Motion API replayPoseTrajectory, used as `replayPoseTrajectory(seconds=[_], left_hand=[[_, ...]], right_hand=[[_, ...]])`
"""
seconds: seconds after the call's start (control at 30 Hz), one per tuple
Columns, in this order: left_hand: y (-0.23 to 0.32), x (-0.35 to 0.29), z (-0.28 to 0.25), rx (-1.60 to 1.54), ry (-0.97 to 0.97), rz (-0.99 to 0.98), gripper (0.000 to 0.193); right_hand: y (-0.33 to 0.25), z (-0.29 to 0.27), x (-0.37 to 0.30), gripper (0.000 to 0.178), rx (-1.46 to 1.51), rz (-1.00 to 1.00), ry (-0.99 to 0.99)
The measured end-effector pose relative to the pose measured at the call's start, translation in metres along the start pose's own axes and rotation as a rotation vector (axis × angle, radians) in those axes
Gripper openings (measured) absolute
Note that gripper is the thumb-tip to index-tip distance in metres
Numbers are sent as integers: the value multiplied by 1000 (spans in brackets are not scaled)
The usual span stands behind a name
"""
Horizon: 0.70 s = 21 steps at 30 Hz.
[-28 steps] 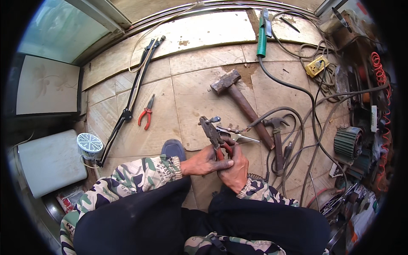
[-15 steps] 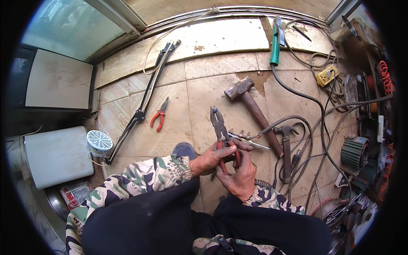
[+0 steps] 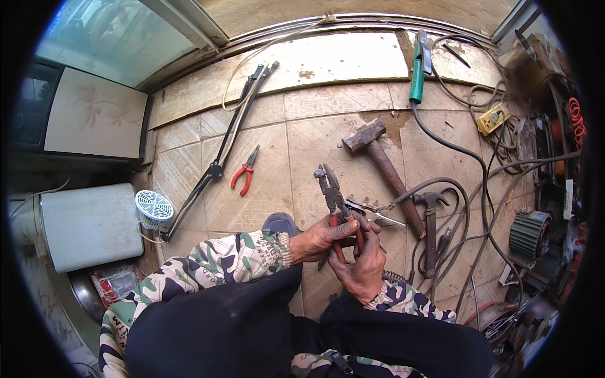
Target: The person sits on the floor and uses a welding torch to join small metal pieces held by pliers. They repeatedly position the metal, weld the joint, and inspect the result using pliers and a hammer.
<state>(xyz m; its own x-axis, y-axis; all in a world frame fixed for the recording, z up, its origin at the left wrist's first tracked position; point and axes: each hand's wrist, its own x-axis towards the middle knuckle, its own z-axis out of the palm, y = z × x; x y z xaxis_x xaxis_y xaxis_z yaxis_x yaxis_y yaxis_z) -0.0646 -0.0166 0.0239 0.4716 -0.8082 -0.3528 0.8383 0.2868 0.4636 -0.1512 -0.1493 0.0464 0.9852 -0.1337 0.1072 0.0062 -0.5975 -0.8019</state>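
Note:
A pair of worn combination pliers (image 3: 330,194) with red handles points away from me, held in both hands over the tiled floor. At its jaw tips sits a small shiny metal piece (image 3: 319,173), too small to name. My left hand (image 3: 313,242) is closed round the pliers from the left, thumb across the handles. From the right, my right hand (image 3: 360,271) is closed on the lower handles, its fingers partly hidden. Just beyond the right hand's fingers lies a metal clamp (image 3: 372,211) with a thick cable.
Red-handled long-nose pliers (image 3: 244,171) and a folding black arm (image 3: 215,170) lie left. Right are a sledgehammer (image 3: 391,170), a claw hammer (image 3: 431,233), looping cables and a yellow socket box (image 3: 492,120). A green-handled electrode holder (image 3: 417,82) rests on the far board (image 3: 340,57).
The view has shifted slightly, so the floor things appear further right and lower. The pliers' jaws look a little further apart, and my right fingers have moved up near the left thumb.

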Motion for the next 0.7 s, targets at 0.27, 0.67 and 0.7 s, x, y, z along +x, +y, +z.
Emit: replayPoseTrajectory(seconds=[0.27,0.67,0.7], left_hand=[[-5,1,-1,31,90,-49,36],[7,5,-8,102,325,-80,33],[11,2,-12,176,414,-101,27]], right_hand=[[-1,-1,4,73,159,101,-11],[3,-2,2,49,354,297,-180],[8,-4,0,42,275,282,-175]])
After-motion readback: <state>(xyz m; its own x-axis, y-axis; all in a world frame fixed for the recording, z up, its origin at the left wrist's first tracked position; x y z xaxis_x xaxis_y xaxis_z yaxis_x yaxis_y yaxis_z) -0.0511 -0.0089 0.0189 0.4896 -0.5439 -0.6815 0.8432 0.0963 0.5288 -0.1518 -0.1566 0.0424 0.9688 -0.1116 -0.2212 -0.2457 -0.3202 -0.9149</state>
